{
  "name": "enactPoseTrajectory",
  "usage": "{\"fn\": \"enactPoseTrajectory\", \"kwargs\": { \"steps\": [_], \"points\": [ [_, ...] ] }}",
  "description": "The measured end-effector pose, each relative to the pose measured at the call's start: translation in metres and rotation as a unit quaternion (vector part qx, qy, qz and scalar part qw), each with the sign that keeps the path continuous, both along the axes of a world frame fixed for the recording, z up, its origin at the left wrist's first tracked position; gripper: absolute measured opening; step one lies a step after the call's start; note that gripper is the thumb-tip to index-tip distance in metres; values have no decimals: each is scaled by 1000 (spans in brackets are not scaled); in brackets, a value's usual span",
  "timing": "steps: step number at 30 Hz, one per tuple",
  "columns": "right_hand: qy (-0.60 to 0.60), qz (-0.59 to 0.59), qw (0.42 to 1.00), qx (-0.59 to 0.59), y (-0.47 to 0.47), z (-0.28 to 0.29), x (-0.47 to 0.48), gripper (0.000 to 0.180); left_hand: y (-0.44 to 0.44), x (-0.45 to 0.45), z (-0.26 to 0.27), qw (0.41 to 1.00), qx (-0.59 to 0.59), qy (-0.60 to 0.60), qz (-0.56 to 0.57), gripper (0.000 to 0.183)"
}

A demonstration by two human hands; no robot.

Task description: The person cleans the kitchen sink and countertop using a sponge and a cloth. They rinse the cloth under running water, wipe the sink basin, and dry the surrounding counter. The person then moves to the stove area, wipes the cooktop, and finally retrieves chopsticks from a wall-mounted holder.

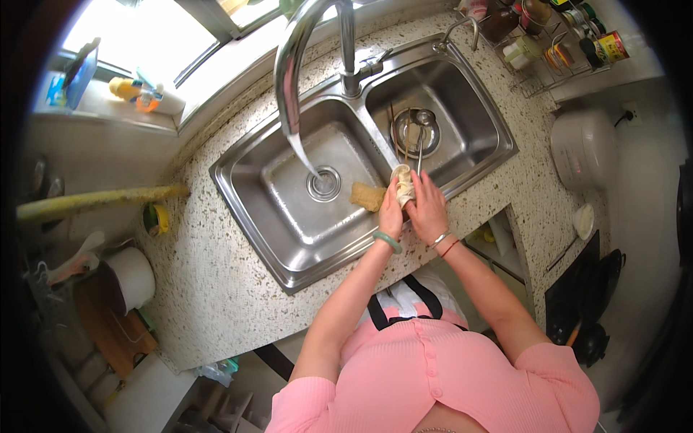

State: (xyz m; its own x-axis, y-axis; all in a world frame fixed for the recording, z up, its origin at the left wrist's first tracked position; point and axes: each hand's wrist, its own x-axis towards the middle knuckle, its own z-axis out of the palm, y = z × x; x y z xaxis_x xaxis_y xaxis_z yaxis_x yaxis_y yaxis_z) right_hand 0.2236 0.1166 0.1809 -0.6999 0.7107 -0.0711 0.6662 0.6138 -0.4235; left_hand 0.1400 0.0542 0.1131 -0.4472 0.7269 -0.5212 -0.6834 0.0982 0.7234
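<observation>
Both my left hand [392, 211] and my right hand [427, 208] press a wrung, pale cloth [403, 183] between them. The cloth is at the front of the divider of a stainless steel double sink [260, 233]. A tan sponge [368, 196] lies in the left basin, close beside my left fingers. Water [301, 153] runs from the curved chrome faucet [292, 81] onto the left basin's drain [324, 183]. In the right basin sits a metal bowl [433, 138] with a ladle or large spoon [420, 135] and chopsticks [407, 130] leaning in it.
The sink is set in a speckled countertop [200, 276]. A wire rack [547, 81] with bottles and jars stands at the back right, near a white rounded appliance [582, 149]. At left are a roll of tape [156, 219], a white pot [130, 279] and a wooden board [103, 319]. Dark pans [598, 292] lie at right.
</observation>
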Motion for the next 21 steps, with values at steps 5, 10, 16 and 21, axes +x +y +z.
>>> {"fn": "enactPoseTrajectory", "kwargs": {
  "steps": [5,10,16,21],
  "points": [
    [-81,-22,996,43,11,-48,-27,66,31,-1,27,993,-63,55,79,51],
    [-1,-49,996,-77,36,-58,-58,70,55,-24,34,981,-60,92,159,48],
    [124,-70,989,-47,73,-71,-130,54,74,-73,24,967,-29,169,187,43],
    [213,-243,920,-222,119,-76,-169,31,101,-105,53,942,-59,299,139,42]
  ]
}}
